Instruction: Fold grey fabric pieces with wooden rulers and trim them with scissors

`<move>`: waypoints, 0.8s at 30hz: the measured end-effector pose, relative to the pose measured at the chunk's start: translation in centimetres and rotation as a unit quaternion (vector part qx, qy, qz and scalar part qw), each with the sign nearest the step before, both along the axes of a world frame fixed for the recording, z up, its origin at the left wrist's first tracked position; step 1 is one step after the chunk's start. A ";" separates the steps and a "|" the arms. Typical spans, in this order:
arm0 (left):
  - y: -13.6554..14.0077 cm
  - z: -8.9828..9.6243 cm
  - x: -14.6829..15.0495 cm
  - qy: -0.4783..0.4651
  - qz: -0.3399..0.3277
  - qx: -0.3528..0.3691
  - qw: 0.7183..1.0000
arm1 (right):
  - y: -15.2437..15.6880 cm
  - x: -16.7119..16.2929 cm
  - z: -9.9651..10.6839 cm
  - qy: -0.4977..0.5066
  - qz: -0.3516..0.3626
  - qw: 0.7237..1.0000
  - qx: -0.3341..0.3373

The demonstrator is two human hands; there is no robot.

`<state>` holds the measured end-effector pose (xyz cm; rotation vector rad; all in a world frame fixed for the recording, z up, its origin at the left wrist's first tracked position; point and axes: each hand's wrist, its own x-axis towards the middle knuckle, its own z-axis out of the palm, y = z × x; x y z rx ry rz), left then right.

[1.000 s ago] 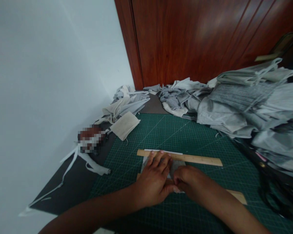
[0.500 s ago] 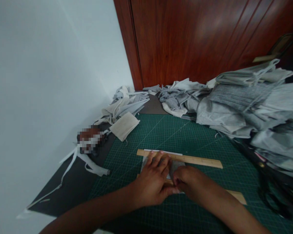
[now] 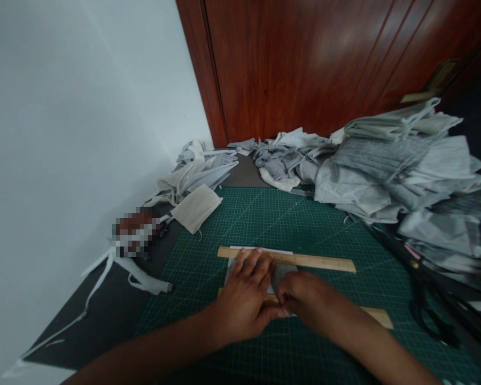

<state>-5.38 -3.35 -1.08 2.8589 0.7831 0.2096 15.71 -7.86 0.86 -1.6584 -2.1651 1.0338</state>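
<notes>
My left hand (image 3: 246, 294) lies flat with its fingers spread over a piece of grey fabric (image 3: 279, 271). Its fingertips press on the upper wooden ruler (image 3: 324, 262), which crosses the fabric's far edge. A second wooden ruler (image 3: 379, 317) runs lower down, partly covered by both hands. Close beside the left thumb, my right hand (image 3: 307, 294) is closed in a pinch at the fabric's near edge, by the lower ruler. What its fingertips grip is hidden. A thin white strip (image 3: 260, 249) shows just beyond the upper ruler.
A green cutting mat (image 3: 264, 214) lies under the work. Black scissors (image 3: 425, 299) rest at right, below a big heap of grey fabric (image 3: 364, 182). Cloth scraps (image 3: 196, 208) lie at left near the white wall; a wooden door (image 3: 284, 69) stands behind.
The view has shifted slightly, so everything sits a little further left. Both hands keep the same pose on the rulers and fabric.
</notes>
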 end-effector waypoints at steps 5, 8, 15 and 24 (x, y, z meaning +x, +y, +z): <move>0.0 0.1 0.0 -0.006 -0.003 -0.001 1.000 | 0.0 0.0 -0.1 0.001 -0.002 1.000 0.001; 0.0 0.1 0.0 -0.007 -0.001 -0.004 1.000 | 0.0 0.0 0.0 -0.003 -0.003 1.000 -0.009; 0.0 0.2 0.0 -0.011 0.002 -0.005 1.000 | 0.2 -0.1 0.1 -0.006 0.004 1.000 -0.015; 0.0 0.4 0.1 -0.012 0.001 0.000 1.000 | -0.1 0.4 -1.0 0.020 0.009 1.000 0.017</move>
